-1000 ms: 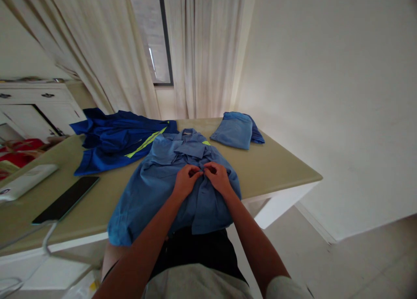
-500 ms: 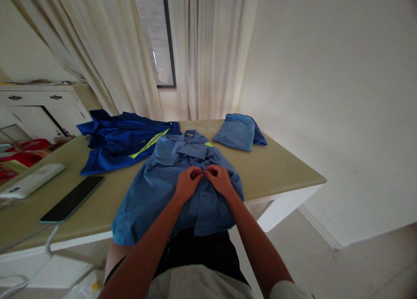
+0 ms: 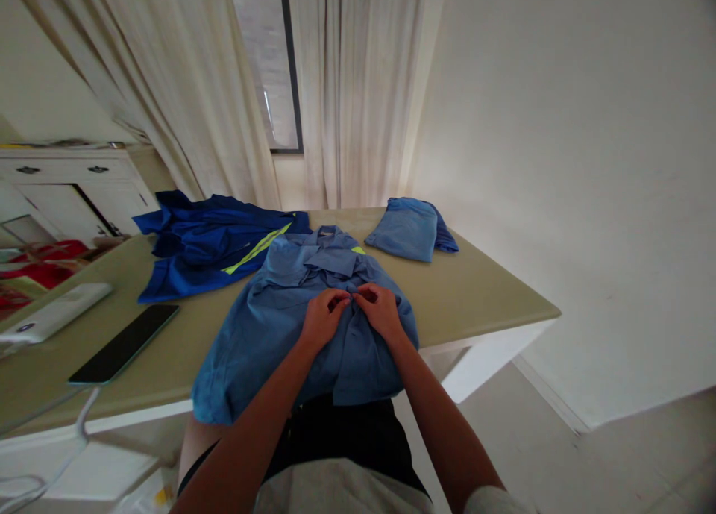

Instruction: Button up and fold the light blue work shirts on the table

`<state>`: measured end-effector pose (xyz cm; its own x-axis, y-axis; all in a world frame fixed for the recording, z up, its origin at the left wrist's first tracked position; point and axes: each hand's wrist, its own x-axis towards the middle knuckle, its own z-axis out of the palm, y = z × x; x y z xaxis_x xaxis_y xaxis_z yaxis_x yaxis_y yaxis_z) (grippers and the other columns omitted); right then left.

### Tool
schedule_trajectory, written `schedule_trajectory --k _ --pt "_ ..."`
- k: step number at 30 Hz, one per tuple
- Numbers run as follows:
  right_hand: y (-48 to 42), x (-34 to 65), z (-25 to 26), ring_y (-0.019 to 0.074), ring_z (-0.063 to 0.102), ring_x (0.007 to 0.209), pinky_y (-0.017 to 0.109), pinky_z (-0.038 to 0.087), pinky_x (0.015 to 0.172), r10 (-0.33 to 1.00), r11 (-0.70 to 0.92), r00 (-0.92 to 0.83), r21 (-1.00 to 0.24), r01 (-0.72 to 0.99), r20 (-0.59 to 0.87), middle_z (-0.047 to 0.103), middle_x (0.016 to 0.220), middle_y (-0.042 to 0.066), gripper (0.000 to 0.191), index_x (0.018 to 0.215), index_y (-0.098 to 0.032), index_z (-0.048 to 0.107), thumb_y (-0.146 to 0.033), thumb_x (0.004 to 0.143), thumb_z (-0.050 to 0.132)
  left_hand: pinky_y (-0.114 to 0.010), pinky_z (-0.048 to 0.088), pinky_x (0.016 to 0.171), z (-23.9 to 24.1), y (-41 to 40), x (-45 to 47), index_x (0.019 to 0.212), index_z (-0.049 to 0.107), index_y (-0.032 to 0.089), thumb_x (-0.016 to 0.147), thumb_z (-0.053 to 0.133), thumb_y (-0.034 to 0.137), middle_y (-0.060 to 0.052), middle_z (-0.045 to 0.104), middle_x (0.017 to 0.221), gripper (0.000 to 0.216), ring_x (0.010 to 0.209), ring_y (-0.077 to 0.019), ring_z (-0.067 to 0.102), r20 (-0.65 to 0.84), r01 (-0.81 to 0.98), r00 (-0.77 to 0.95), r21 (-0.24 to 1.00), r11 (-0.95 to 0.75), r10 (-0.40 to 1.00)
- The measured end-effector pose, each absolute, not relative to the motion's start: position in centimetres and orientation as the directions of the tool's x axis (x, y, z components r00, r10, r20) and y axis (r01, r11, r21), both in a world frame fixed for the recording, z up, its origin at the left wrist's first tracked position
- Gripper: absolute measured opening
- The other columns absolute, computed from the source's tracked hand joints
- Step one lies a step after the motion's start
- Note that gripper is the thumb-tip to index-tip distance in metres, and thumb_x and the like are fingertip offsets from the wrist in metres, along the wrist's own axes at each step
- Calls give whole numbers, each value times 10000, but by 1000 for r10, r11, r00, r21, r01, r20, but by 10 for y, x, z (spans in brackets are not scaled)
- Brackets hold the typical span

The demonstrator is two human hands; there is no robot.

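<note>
A light blue work shirt [image 3: 268,327] lies front up on the table, its collar at the far end and its hem hanging over the near edge. My left hand [image 3: 325,314] pinches the shirt's front opening near the middle of the chest. Close against it, my right hand [image 3: 378,309] pinches the other side of the same opening. Both sets of fingertips nearly meet on the front strip; whatever small part lies between them is hidden. Below the hands, the front strip runs down to the hem.
A darker blue garment [image 3: 201,238] with a yellow-green stripe lies at the back left. Folded blue clothes [image 3: 403,229] rest at the back right of the table [image 3: 475,294]. A phone [image 3: 126,344] with a cable and a white device [image 3: 61,312] are on the left.
Almost nothing differs. Both hands keep their pinch on the shirt's front, with only slight finger movement; the whole view has shifted a little.
</note>
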<state>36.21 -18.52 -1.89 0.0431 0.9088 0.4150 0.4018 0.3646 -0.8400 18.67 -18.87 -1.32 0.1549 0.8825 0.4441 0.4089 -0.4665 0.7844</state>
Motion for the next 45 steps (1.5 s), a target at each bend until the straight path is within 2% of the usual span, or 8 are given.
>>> schedule_trajectory --k 5,14,16,22,24,33,38,45 --pt "-187 360 -18 189 673 750 306 527 735 876 436 -11 -783 444 482 749 840 40 180 896 -205 745 -364 916 663 -305 532 732 -13 -189 187 966 729 216 905 667 262 -22 758 895 98 751 -175 671 459 435 125 772 -464 880" --pt "-188 359 -18 164 625 662 280 504 660 871 443 -28 -759 477 490 721 779 25 123 897 -191 731 -303 890 683 -306 525 732 -10 -190 186 918 722 215 903 692 266 -12 755 851 61 722 -181 672 428 490 68 773 -403 901" --pt "-188 359 -19 164 621 656 283 499 661 864 451 -38 -739 501 502 716 763 22 107 890 -191 731 -287 885 687 -315 519 755 -11 -191 186 914 707 218 920 672 248 -11 749 858 47 749 -189 674 456 540 97 723 -431 885" --pt "-187 358 -22 175 640 696 292 481 673 845 464 -55 -677 571 533 723 789 32 106 891 -200 729 -245 922 638 -354 502 875 -12 -199 190 947 681 224 969 598 196 -52 700 970 91 941 -234 635 641 686 241 419 -595 729" --pt "-188 358 -22 175 642 705 291 480 678 836 483 -72 -667 567 544 725 805 37 129 899 -197 728 -241 943 615 -353 503 874 -11 -200 191 939 675 223 979 584 188 -54 689 965 105 938 -234 625 656 696 264 378 -610 708" --pt "-190 355 -19 166 637 683 280 487 675 808 536 -120 -636 556 576 730 815 41 116 911 -185 745 -198 912 630 -348 498 826 -13 -202 192 892 651 214 958 602 146 -49 666 913 107 899 -234 615 637 752 258 340 -565 726" --pt "-190 354 -20 159 639 641 269 485 641 840 489 -78 -686 538 538 734 764 24 106 868 -192 744 -198 891 641 -337 496 805 -11 -204 193 885 650 221 961 599 156 -46 665 905 112 890 -228 615 639 767 242 335 -547 730" --pt "-193 353 -17 159 634 643 276 475 657 841 458 -69 -640 617 536 731 760 24 78 861 -190 736 -201 887 663 -344 493 832 -9 -206 195 924 648 222 987 567 164 -48 684 933 118 908 -227 616 616 790 229 335 -514 754"
